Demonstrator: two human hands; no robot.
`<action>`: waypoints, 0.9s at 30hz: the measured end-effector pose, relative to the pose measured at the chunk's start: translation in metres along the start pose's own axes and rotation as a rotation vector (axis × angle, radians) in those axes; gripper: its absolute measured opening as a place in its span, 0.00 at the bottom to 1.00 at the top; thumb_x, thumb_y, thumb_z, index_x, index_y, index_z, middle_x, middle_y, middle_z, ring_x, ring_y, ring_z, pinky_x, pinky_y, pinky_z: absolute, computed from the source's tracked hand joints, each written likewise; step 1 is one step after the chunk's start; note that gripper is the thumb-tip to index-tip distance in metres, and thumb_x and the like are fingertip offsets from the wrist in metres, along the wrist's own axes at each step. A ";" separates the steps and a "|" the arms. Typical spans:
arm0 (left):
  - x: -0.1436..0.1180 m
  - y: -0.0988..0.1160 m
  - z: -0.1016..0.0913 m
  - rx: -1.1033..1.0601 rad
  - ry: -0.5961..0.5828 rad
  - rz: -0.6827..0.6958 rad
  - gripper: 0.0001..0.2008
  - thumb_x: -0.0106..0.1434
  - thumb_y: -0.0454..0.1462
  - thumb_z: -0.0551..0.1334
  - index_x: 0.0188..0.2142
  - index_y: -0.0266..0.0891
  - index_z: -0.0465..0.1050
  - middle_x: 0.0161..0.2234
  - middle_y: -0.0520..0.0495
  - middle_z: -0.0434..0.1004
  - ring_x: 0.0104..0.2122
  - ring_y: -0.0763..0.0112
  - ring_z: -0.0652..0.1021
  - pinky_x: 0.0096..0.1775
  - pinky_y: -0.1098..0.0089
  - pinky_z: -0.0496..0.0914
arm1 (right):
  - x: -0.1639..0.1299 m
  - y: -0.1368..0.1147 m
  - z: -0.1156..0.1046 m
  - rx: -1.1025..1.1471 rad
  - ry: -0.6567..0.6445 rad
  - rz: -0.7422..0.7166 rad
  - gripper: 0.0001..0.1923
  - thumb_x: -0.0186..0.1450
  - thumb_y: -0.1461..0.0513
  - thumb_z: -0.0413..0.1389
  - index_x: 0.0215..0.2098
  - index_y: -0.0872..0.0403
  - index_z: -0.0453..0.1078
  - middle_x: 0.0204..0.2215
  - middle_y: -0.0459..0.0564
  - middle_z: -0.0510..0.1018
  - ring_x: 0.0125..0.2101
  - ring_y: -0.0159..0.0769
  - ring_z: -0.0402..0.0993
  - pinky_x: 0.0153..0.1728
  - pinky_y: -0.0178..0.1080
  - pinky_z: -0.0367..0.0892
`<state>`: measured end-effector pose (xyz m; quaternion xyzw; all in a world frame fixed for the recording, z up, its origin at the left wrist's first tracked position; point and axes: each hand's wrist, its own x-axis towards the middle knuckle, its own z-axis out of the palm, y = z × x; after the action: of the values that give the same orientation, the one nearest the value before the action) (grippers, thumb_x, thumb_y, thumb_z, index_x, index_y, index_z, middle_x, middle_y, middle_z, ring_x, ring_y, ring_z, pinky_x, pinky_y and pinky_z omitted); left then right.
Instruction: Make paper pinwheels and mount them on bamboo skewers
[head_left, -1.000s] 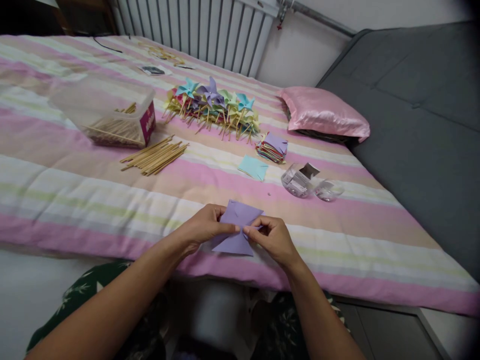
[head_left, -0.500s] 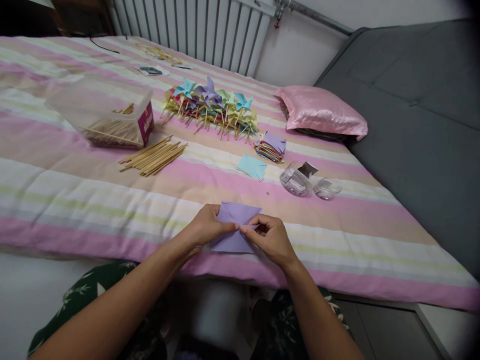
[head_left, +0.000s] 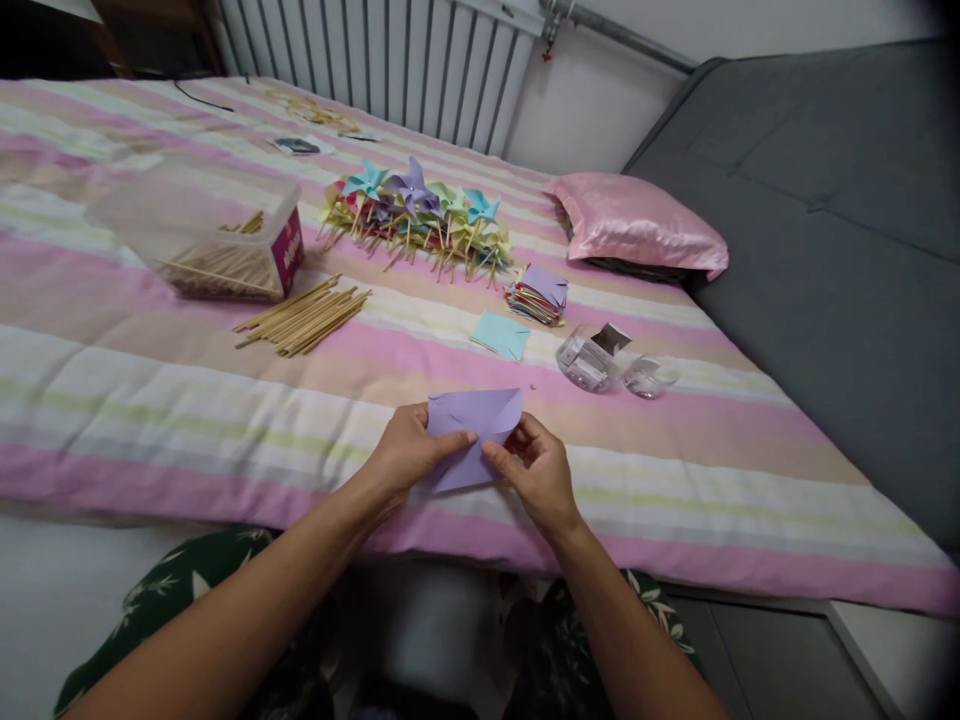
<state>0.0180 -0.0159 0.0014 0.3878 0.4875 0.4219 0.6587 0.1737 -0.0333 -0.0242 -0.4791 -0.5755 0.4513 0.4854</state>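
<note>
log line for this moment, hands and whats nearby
left hand: holds purple paper | right hand: pinches same paper | nearby: blue paper, wooden sticks

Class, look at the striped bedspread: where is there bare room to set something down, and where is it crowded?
Bare: the near-left stripes below the loose sticks, left of the left hand; also the near-right stripes below the clear cups. Crowded: the middle band of stick box, pinwheels, paper stack and blue sheet.

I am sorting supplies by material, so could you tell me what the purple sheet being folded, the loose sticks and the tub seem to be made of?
The purple sheet, held by the left hand and right hand, looks like thin matte paper: it holds sharp folds. The loose sticks seem bamboo or wood, pale tan and straight. The tub appears to be cloudy see-through plastic; sticks show through its wall.
</note>
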 end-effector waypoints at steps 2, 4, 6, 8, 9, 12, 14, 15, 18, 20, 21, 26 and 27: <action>-0.001 0.000 0.002 -0.014 -0.012 0.001 0.18 0.41 0.35 0.70 0.35 0.33 0.76 0.29 0.47 0.79 0.25 0.70 0.76 0.31 0.71 0.69 | 0.000 0.001 0.000 -0.019 0.008 0.007 0.15 0.56 0.55 0.59 0.37 0.54 0.68 0.32 0.50 0.75 0.32 0.35 0.71 0.33 0.36 0.67; -0.002 -0.001 0.003 -0.015 -0.009 -0.006 0.17 0.41 0.35 0.70 0.34 0.33 0.76 0.28 0.48 0.79 0.25 0.71 0.75 0.30 0.71 0.68 | 0.000 0.001 0.000 -0.014 0.030 0.016 0.14 0.56 0.55 0.59 0.36 0.55 0.68 0.30 0.49 0.75 0.31 0.35 0.71 0.32 0.36 0.67; -0.002 -0.002 0.004 -0.011 -0.008 -0.014 0.16 0.41 0.35 0.70 0.32 0.32 0.76 0.27 0.48 0.78 0.24 0.71 0.75 0.30 0.71 0.68 | 0.000 0.002 0.000 0.017 0.032 0.026 0.14 0.56 0.55 0.59 0.36 0.55 0.69 0.30 0.49 0.76 0.31 0.35 0.71 0.33 0.36 0.68; -0.002 -0.003 0.003 -0.003 -0.031 -0.022 0.14 0.41 0.35 0.70 0.29 0.32 0.76 0.26 0.48 0.78 0.24 0.72 0.74 0.30 0.72 0.67 | 0.001 0.002 -0.001 0.067 0.025 0.042 0.13 0.56 0.55 0.59 0.36 0.54 0.69 0.31 0.50 0.76 0.32 0.35 0.72 0.34 0.36 0.68; -0.002 -0.002 0.002 0.003 -0.050 -0.027 0.13 0.41 0.35 0.70 0.29 0.32 0.76 0.25 0.48 0.78 0.24 0.72 0.74 0.30 0.72 0.67 | 0.001 0.002 -0.001 0.096 0.018 0.053 0.14 0.56 0.56 0.59 0.37 0.54 0.68 0.32 0.50 0.76 0.32 0.36 0.72 0.35 0.37 0.68; -0.001 0.001 -0.002 -0.001 -0.112 -0.030 0.12 0.43 0.35 0.69 0.29 0.32 0.76 0.26 0.48 0.78 0.25 0.72 0.74 0.30 0.73 0.66 | 0.002 0.001 -0.003 0.167 -0.002 0.103 0.16 0.55 0.56 0.60 0.40 0.54 0.68 0.35 0.51 0.77 0.35 0.37 0.73 0.37 0.39 0.69; -0.001 0.005 -0.005 -0.018 -0.141 -0.027 0.12 0.45 0.37 0.69 0.31 0.34 0.76 0.26 0.49 0.77 0.25 0.73 0.74 0.30 0.73 0.65 | 0.002 0.000 -0.005 0.208 -0.007 0.134 0.17 0.55 0.56 0.60 0.41 0.54 0.68 0.37 0.51 0.77 0.36 0.38 0.74 0.39 0.40 0.69; -0.001 0.008 -0.007 -0.024 -0.150 -0.025 0.12 0.46 0.38 0.68 0.30 0.34 0.76 0.25 0.49 0.77 0.25 0.73 0.73 0.30 0.73 0.65 | 0.002 -0.001 -0.005 0.228 -0.011 0.146 0.17 0.54 0.57 0.60 0.41 0.54 0.68 0.37 0.51 0.77 0.37 0.38 0.74 0.40 0.40 0.69; -0.002 0.014 -0.011 -0.004 -0.153 -0.013 0.11 0.51 0.42 0.65 0.26 0.34 0.75 0.22 0.51 0.74 0.22 0.76 0.71 0.27 0.75 0.62 | 0.002 -0.002 -0.006 0.274 -0.037 0.173 0.18 0.53 0.57 0.61 0.41 0.54 0.68 0.37 0.52 0.77 0.37 0.39 0.74 0.40 0.40 0.69; -0.002 0.016 -0.013 0.048 -0.148 -0.010 0.12 0.51 0.43 0.64 0.25 0.34 0.75 0.21 0.51 0.73 0.22 0.77 0.70 0.26 0.76 0.61 | 0.002 -0.002 -0.007 0.278 -0.068 0.189 0.19 0.53 0.57 0.61 0.41 0.55 0.69 0.36 0.52 0.78 0.36 0.40 0.75 0.39 0.41 0.70; -0.002 0.016 -0.014 0.079 -0.148 -0.018 0.12 0.51 0.43 0.65 0.26 0.34 0.75 0.22 0.50 0.73 0.22 0.76 0.70 0.27 0.75 0.61 | 0.002 -0.002 -0.006 0.276 -0.081 0.196 0.19 0.53 0.57 0.62 0.41 0.55 0.69 0.35 0.52 0.78 0.35 0.40 0.75 0.39 0.41 0.70; -0.003 0.012 -0.014 0.180 -0.220 -0.102 0.10 0.45 0.37 0.67 0.27 0.32 0.75 0.24 0.47 0.76 0.23 0.72 0.72 0.27 0.73 0.63 | 0.001 -0.001 -0.006 0.266 -0.126 0.221 0.19 0.51 0.57 0.63 0.39 0.55 0.69 0.34 0.51 0.78 0.35 0.39 0.75 0.36 0.41 0.70; -0.003 0.011 -0.014 0.191 -0.240 -0.111 0.09 0.45 0.37 0.67 0.26 0.32 0.75 0.24 0.47 0.76 0.23 0.72 0.72 0.27 0.73 0.63 | 0.001 -0.001 -0.006 0.266 -0.140 0.220 0.18 0.51 0.58 0.63 0.39 0.55 0.69 0.34 0.50 0.78 0.34 0.39 0.75 0.36 0.39 0.70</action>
<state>0.0016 -0.0132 0.0091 0.4687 0.4641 0.2871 0.6947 0.1791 -0.0317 -0.0227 -0.4384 -0.4873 0.6058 0.4509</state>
